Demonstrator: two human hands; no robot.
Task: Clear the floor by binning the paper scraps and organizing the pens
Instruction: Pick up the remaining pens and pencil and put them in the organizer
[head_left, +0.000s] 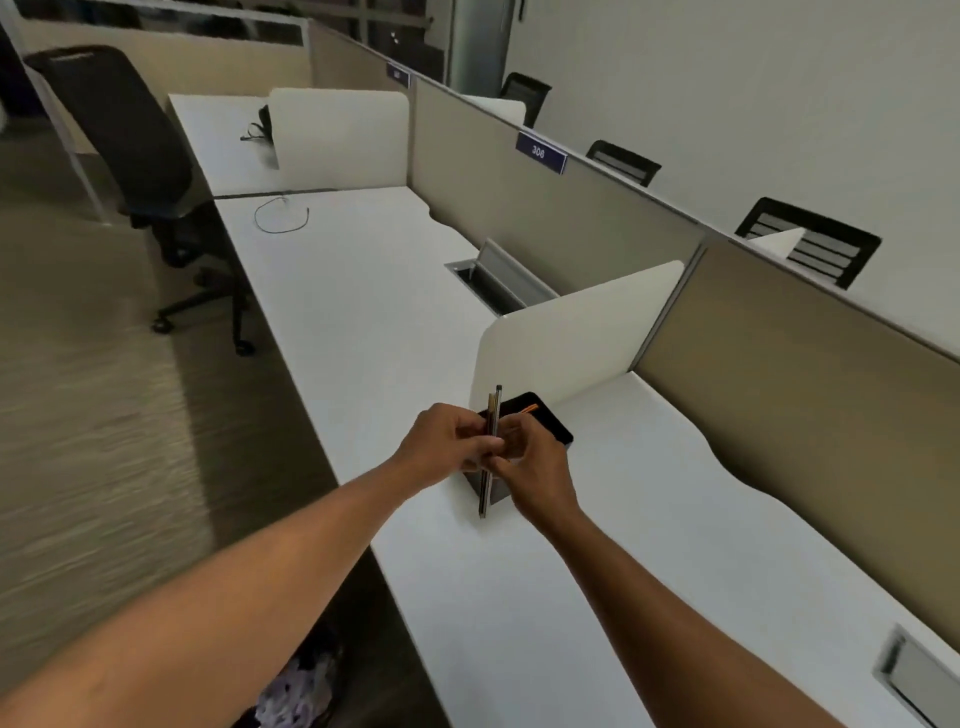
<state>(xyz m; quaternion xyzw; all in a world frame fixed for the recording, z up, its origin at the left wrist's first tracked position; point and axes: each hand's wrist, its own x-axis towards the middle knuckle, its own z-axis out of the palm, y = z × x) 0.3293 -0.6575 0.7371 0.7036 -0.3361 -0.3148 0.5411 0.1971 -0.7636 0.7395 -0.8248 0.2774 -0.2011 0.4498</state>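
Both my hands meet over the white desk (363, 322) just in front of a dark pen holder (553, 428). My left hand (447, 441) pinches a thin bundle of pens (493, 410), held upright, tips above the holder's near edge. My right hand (530, 462) closes on the same pens from the right, partly hiding the holder's front. An orange pen (530, 409) lies inside the holder. No paper scraps show on the floor that I can see.
A white side divider (571, 338) stands right behind the holder. A beige partition (779, 364) runs along the desk's far side. An open cable hatch (493, 280) and a looped cable (280, 215) are farther down. A black office chair (135, 150) stands on the carpet at left.
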